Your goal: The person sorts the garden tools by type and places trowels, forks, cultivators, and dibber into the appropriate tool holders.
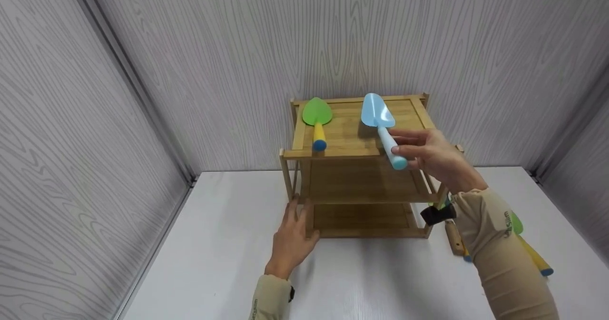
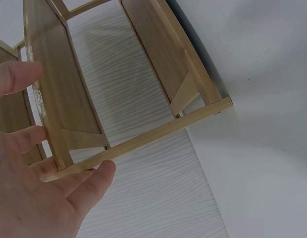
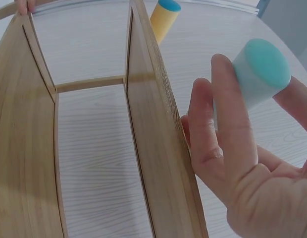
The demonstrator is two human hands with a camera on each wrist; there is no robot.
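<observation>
My right hand (image 1: 440, 158) pinches the pale blue handle of a light blue toy trowel (image 1: 374, 112), tilted over the right part of a wooden shelf rack's top board (image 1: 347, 137). In the right wrist view, the trowel's turquoise handle end (image 3: 267, 62) shows between thumb and fingers; its blade is hidden. A green trowel (image 1: 317, 112) with a yellow, blue-ended handle lies at the top board's left. My left hand (image 1: 292, 239) rests against the rack's left front post, low down. In the left wrist view, its fingers spread around the wooden frame (image 2: 143, 140), thumb apart.
On the white table (image 1: 228, 253), right of the rack, lie more tools, partly behind my right sleeve: a wooden handle (image 1: 454, 239), a yellow handle with a blue end (image 1: 537, 258) and a green blade (image 1: 516, 223). Wood-grain walls (image 1: 238, 72) enclose the back and sides.
</observation>
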